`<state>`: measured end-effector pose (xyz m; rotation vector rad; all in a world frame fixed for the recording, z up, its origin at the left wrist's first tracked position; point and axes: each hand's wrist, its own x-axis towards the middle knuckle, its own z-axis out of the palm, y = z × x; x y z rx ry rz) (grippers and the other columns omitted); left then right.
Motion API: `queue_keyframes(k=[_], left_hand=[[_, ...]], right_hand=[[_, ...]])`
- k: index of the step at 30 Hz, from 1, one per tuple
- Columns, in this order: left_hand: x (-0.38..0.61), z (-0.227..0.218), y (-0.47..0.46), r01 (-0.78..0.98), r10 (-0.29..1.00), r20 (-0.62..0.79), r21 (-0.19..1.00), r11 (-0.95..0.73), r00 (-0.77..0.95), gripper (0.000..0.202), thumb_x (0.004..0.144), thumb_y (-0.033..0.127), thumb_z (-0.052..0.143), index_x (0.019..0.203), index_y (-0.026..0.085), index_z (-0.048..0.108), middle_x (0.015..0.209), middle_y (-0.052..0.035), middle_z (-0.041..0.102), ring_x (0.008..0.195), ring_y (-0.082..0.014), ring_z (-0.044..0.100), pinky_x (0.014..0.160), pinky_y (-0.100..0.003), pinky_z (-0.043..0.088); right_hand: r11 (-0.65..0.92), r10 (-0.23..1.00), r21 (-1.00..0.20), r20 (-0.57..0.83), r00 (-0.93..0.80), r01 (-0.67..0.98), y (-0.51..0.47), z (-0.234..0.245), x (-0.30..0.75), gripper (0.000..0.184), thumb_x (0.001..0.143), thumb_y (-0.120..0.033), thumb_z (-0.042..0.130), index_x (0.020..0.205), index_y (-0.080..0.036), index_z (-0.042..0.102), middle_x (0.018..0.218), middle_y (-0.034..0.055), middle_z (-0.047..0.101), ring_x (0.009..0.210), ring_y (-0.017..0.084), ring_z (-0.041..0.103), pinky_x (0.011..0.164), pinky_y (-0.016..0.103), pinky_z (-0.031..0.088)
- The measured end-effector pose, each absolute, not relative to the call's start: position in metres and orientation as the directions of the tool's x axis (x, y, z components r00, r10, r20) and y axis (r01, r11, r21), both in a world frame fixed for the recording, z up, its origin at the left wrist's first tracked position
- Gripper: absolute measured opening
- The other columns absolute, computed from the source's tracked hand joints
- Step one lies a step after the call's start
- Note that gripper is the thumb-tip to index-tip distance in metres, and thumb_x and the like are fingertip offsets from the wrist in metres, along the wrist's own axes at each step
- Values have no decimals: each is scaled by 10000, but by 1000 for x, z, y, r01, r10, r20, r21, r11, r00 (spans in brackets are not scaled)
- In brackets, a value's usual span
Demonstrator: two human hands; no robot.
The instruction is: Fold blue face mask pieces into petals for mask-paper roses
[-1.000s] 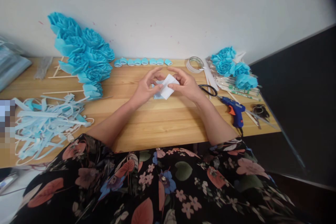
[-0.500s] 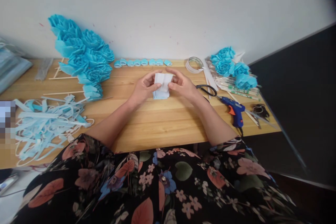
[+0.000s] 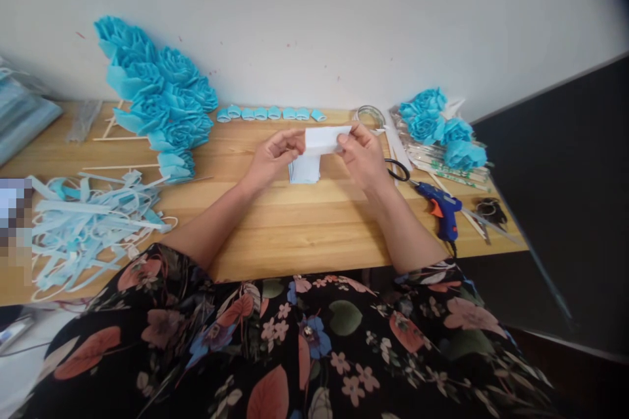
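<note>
A white rectangular piece of thin sheet material [image 3: 322, 137] is stretched between my hands above the table. My right hand [image 3: 364, 158] pinches its right end, thumb on the front face. At the left edge, the fingertips of my left hand [image 3: 276, 156] close on the sheet; part of that grip is hidden. Under it lies a small stack of pale sheets [image 3: 304, 171] on the wooden tabletop. Beyond the hands, several small folded blue pieces [image 3: 268, 113] form a row by the wall.
Blue handmade roses [image 3: 164, 88] stand at left, above a heap of cut strips and loops [image 3: 93, 229]. To the right are more blue roses [image 3: 427, 119], a tape roll [image 3: 371, 118], black-handled scissors [image 3: 398, 170] and a blue glue gun [image 3: 445, 209].
The white sheet has been lifted off the stack and spread out sideways. My right hand has moved right with its end, while my left hand has hardly shifted.
</note>
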<state>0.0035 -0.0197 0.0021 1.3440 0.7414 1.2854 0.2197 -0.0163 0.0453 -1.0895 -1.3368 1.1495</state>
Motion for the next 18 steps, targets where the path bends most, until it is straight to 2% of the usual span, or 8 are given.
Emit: queue_keyframes(k=[3, 6, 10, 13, 18], left_hand=[[-3, -2, -14, -126, 969, 219, 971, -204, 113, 355, 841, 115, 594, 1183, 170, 670, 894, -32, 721, 836, -139, 667, 831, -310, 537], [-4, -7, -10, -53, 980, 193, 980, -192, 35, 416, 796, 41, 493, 1157, 157, 664, 862, -22, 713, 787, -123, 667, 801, -295, 541], [-1, -11, -11, 78, 966, 260, 963, -260, 4, 434, 780, 38, 465, 1127, 169, 690, 847, -7, 728, 829, -130, 688, 862, -296, 547], [1, -13, -12, 150, 959, 283, 947, -283, 21, 450, 788, 39, 451, 1137, 168, 705, 869, -16, 763, 876, -144, 720, 889, -303, 549], [2, -14, -13, 271, 962, 269, 923, -273, 51, 490, 795, 31, 452, 1175, 177, 725, 943, -27, 808, 908, -163, 749, 888, -309, 556]], right_hand=[[150, 988, -985, 145, -59, 84, -14, 50, 228, 403, 812, -620, 724, 942, -248, 639, 920, 36, 655, 905, 200, 653, 762, 324, 555], [123, 983, -982, 102, -150, 140, -14, 53, 230, 450, 768, -638, 757, 969, -244, 675, 879, 25, 674, 803, 188, 640, 676, 311, 528], [62, 960, -971, -5, -279, 231, -13, 53, 224, 524, 716, -580, 816, 1092, -234, 699, 752, -14, 649, 632, 146, 558, 546, 267, 403], [64, 934, -944, -58, -353, 325, -11, 53, 217, 513, 756, -497, 788, 1179, -226, 683, 657, -45, 592, 591, 135, 518, 567, 267, 378], [138, 929, -842, -72, -362, 522, -3, 55, 205, 507, 771, -355, 731, 1246, -198, 654, 789, 0, 693, 687, 171, 586, 675, 314, 435]])
